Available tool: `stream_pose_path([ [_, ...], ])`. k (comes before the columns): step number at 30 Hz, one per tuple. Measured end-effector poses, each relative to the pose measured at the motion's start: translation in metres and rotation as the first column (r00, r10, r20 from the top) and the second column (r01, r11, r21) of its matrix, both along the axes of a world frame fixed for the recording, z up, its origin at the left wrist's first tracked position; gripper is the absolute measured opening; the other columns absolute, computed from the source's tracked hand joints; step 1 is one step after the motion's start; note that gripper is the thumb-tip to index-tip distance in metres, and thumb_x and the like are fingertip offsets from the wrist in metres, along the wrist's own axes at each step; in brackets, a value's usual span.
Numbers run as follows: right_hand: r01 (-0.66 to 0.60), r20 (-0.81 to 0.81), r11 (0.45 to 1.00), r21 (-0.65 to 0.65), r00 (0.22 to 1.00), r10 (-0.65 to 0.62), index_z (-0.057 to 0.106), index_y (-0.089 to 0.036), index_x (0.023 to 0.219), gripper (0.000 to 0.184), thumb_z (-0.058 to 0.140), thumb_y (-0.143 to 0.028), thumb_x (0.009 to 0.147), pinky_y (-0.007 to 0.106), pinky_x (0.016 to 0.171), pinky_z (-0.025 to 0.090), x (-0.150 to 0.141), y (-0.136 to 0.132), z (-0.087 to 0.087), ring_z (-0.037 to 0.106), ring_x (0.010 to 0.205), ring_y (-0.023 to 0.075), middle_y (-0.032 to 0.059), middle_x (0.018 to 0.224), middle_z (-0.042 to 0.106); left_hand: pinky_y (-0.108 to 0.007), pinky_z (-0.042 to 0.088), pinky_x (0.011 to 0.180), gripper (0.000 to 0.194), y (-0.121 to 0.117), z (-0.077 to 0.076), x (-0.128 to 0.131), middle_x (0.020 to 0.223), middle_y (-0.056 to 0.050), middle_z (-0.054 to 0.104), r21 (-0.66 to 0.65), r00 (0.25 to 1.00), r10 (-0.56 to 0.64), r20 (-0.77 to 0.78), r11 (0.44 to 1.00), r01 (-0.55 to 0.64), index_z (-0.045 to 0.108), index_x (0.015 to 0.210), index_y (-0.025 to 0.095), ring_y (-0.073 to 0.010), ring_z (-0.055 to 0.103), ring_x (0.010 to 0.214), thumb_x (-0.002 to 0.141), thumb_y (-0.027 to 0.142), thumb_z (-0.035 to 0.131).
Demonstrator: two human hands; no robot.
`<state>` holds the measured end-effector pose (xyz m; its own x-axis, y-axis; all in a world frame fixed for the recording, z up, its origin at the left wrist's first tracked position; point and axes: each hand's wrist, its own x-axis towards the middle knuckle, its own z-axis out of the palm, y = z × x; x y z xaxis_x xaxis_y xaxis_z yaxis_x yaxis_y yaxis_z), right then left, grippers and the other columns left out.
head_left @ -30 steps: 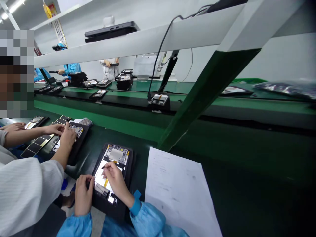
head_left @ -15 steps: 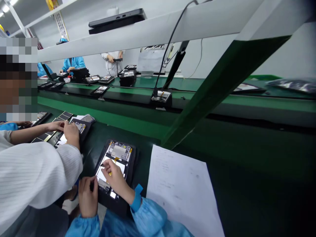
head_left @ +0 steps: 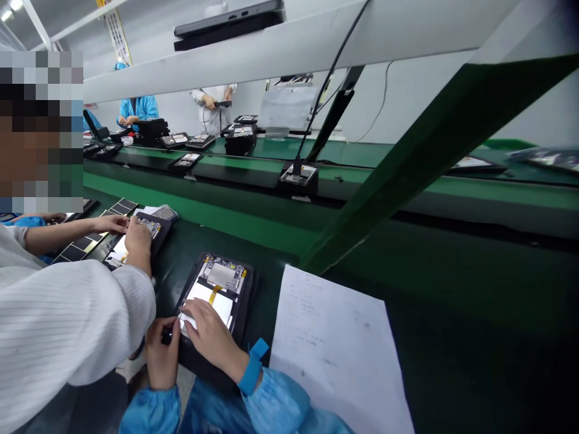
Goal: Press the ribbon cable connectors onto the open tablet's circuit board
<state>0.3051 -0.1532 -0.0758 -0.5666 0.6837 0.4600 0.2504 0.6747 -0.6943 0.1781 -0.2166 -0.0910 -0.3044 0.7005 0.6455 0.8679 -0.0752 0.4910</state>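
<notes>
An opened tablet (head_left: pixel 221 275) lies on a black pad (head_left: pixel 205 369) in front of me, with its circuit board, white battery and an orange ribbon strip exposed. At the tablet's lower left edge, my left hand (head_left: pixel 163 355) is closed, thumb and forefinger close together. My right hand (head_left: pixel 212 337) reaches over the lower part of the tablet from the right. Its fingers are bent and drawn together at the left edge, close to the left fingertips. Whatever lies between the fingertips of either hand is too small or hidden to make out.
To my left a co-worker in a white sleeve (head_left: pixel 76 325) handles another opened tablet (head_left: pixel 151 226). A printed paper sheet (head_left: pixel 335 343) lies right of my tablet. A slanted green post (head_left: pixel 407 169) rises behind it. More opened tablets (head_left: pixel 186 160) stand along the black line beyond.
My right hand has moved down and left onto the tablet's left edge; earlier it pinched a small dark piece above the battery. My left hand has stayed at that edge. The camera view has shifted slightly.
</notes>
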Motion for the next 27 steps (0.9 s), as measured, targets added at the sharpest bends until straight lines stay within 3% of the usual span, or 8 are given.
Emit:
stream_pose_path([
  [5, -0.033, 0.005, 0.994, 0.104, 0.999, 0.033, 0.05, -0.011, 0.111, 0.024, 0.042, -0.006, 0.088, 0.05, 0.108, 0.041, -0.003, 0.0, -0.004, 0.059, 0.109, 0.0244, 0.0129, 0.104, 0.066, -0.027, 0.046, 0.066, 0.04, -0.001, -0.006, 0.0, 0.079, -0.001, 0.062, 0.011, 0.997, 0.072, 0.003, 0.997, -0.072, 0.062, 0.086, 0.017, -0.0172, 0.06, 0.073, 0.098, 0.051, 0.046],
  [10, -0.032, 0.014, 0.986, 0.162, 0.999, 0.03, 0.053, -0.007, 0.109, 0.023, 0.04, -0.006, 0.09, 0.049, 0.109, 0.041, -0.006, -0.001, -0.006, 0.06, 0.108, 0.0254, 0.0157, 0.102, 0.066, -0.036, 0.039, 0.075, 0.033, -0.004, -0.012, 0.005, 0.088, -0.008, 0.058, 0.111, 0.979, 0.167, -0.114, 0.982, -0.154, 0.066, 0.084, 0.017, -0.0237, 0.054, 0.082, 0.098, 0.042, 0.051],
  [15, -0.039, 0.018, 0.984, 0.172, 0.999, 0.036, 0.052, -0.007, 0.108, 0.023, 0.04, -0.005, 0.089, 0.05, 0.111, 0.039, -0.006, -0.002, -0.005, 0.06, 0.109, 0.0255, 0.0148, 0.101, 0.066, -0.038, 0.035, 0.081, 0.02, -0.014, -0.012, -0.004, 0.101, -0.01, 0.059, 0.121, 0.954, 0.076, -0.29, 0.992, -0.042, 0.072, 0.087, 0.02, -0.0256, 0.054, 0.091, 0.096, 0.029, 0.057],
  [19, -0.037, 0.011, 0.99, 0.139, 0.999, 0.036, 0.052, -0.008, 0.109, 0.024, 0.038, -0.004, 0.089, 0.05, 0.111, 0.038, -0.005, -0.002, -0.004, 0.059, 0.11, 0.025, 0.0139, 0.101, 0.066, -0.038, 0.035, 0.083, 0.019, -0.026, -0.011, -0.012, 0.107, -0.012, 0.058, 0.034, 0.893, -0.017, -0.449, 0.999, 0.036, 0.072, 0.101, 0.018, -0.0258, 0.055, 0.09, 0.096, 0.023, 0.053],
  [23, -0.045, 0.0, 0.997, 0.06, 0.999, 0.045, 0.052, -0.012, 0.108, 0.022, 0.043, -0.006, 0.089, 0.05, 0.11, 0.037, -0.002, 0.0, -0.002, 0.058, 0.111, 0.0238, 0.0117, 0.102, 0.065, -0.039, 0.035, 0.081, 0.027, -0.034, -0.01, -0.009, 0.111, -0.015, 0.056, -0.039, 0.84, -0.008, -0.543, 0.999, -0.016, 0.071, 0.105, 0.015, -0.0284, 0.054, 0.091, 0.099, 0.025, 0.047],
  [27, -0.008, -0.03, 0.998, -0.066, 1.0, 0.006, 0.052, -0.017, 0.1, 0.015, 0.053, -0.01, 0.087, 0.042, 0.098, 0.047, 0.001, 0.004, 0.002, 0.057, 0.107, 0.0214, 0.0094, 0.106, 0.061, -0.039, 0.036, 0.081, 0.032, -0.037, -0.009, -0.004, 0.112, -0.019, 0.055, -0.086, 0.831, -0.005, -0.556, 0.995, -0.051, 0.07, 0.106, 0.011, -0.0291, 0.055, 0.094, 0.1, 0.026, 0.042],
])
